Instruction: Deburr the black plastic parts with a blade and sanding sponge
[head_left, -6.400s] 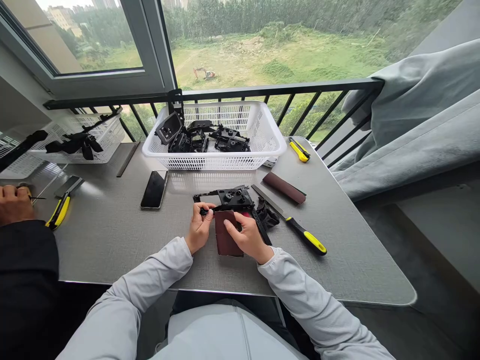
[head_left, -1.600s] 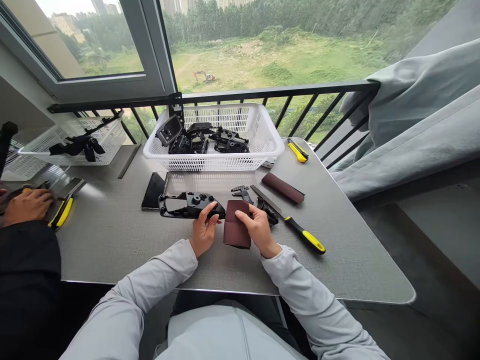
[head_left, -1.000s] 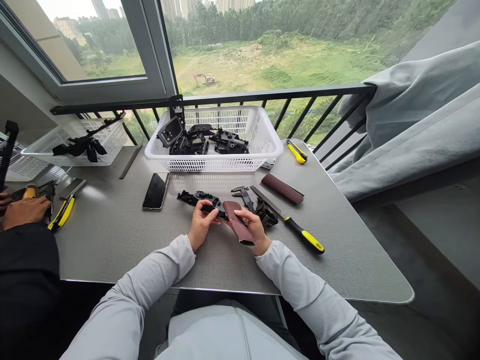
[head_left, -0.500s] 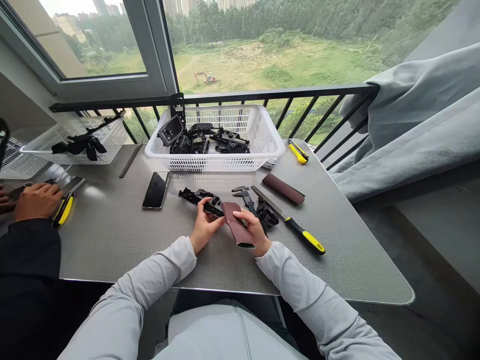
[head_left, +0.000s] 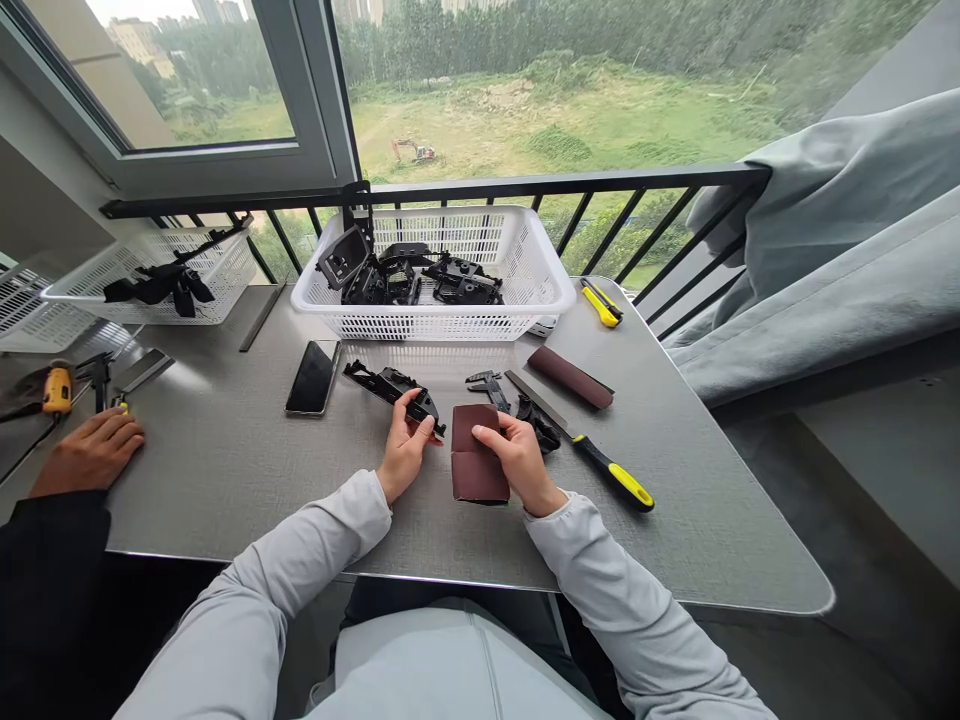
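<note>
My left hand [head_left: 403, 455] grips the near end of a long black plastic part [head_left: 386, 384] that slants away to the left above the grey table [head_left: 225, 470]. My right hand [head_left: 517, 460] is closed on a folded piece of dark brown sandpaper [head_left: 477, 468], thumb on top, just right of the part's near end. The two hands are a few centimetres apart at the table's middle.
A white basket [head_left: 540, 285] of black parts stands behind, a phone [head_left: 313, 377] to its left front. A yellow-handled file [head_left: 592, 455], a caliper [head_left: 487, 385], a black rag, more sandpaper [head_left: 570, 377] and a yellow knife [head_left: 600, 302] lie right. Another person's hand [head_left: 94, 450] rests at left.
The black part has swung so its far end points further left, and the sandpaper has come off it and now faces up flat. The other person's hand has slid nearer along the table.
</note>
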